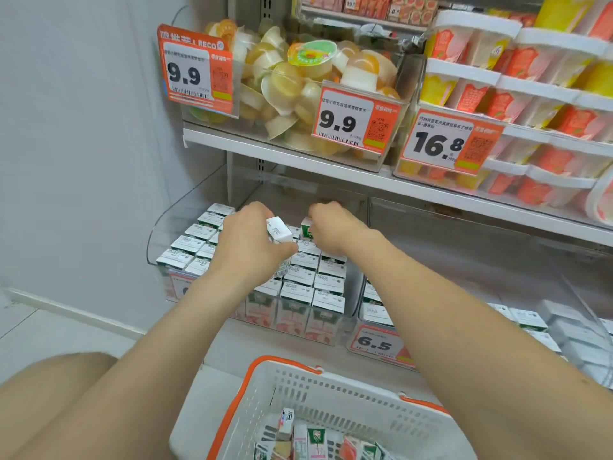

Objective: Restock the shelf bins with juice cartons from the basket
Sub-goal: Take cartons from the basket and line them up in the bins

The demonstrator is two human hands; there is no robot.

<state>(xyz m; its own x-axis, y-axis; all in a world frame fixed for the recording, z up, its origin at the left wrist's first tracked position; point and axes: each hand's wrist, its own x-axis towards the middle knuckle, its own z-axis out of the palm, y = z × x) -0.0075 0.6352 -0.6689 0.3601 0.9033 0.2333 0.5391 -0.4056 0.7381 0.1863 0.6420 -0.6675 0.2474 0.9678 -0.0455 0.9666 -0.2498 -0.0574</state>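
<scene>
Nearest me, a white plastic basket with orange rim [298, 376] holds loose juice cartons [315, 439]. Above it, my left hand [252, 240] pinches a small white carton [280, 230] over the clear plastic shelf bin [172, 207], which is nearly full of upright rows. My right hand [335, 227] curls over a green-topped carton [306, 225] at the back; whether it grips, I cannot tell. I would turn the held carton upright, then seat it in whichever gap remains.

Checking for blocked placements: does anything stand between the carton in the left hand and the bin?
No barrier shows. The left hand holds the carton right over the bin, above packed cartons; the right hand sits beside it. Any free slot is hidden behind the hands.
</scene>
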